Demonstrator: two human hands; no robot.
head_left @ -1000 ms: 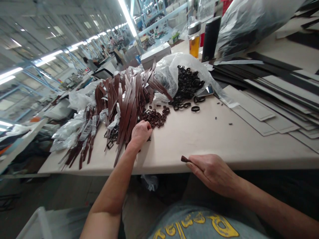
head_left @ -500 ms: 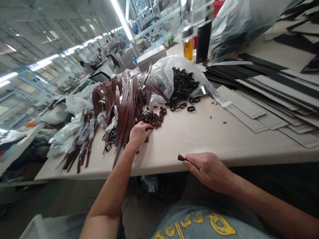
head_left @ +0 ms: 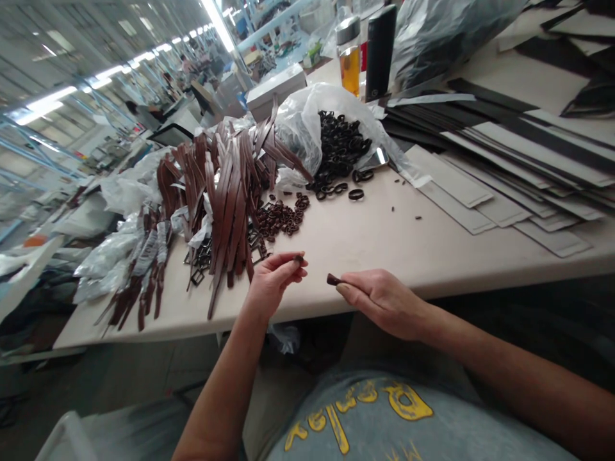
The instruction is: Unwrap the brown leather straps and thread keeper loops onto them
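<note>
Between the thumb and fingertips of my left hand [head_left: 276, 279] is a small dark loop [head_left: 298, 258], held above the table near its front edge. My right hand [head_left: 387, 301] is closed round a brown strap, whose end [head_left: 332, 280] sticks out toward my left hand; the two hands are apart. Just beyond my left hand lies a pile of small brown loops [head_left: 281, 219]. To its left, long brown straps [head_left: 230, 198] are heaped, with dark metal buckles [head_left: 198, 276] beside them.
A plastic bag of black loops [head_left: 339, 144] lies open at the back. Behind it stand a bottle of amber liquid [head_left: 350, 64] and a black flask [head_left: 379, 54]. Grey and black strips [head_left: 509, 166] are stacked at the right. Plastic-wrapped straps [head_left: 148, 262] lie at the far left.
My left hand has come away from the pile of small brown loops with a small loop in its fingers, nearer my right hand. The view has shifted slightly.
</note>
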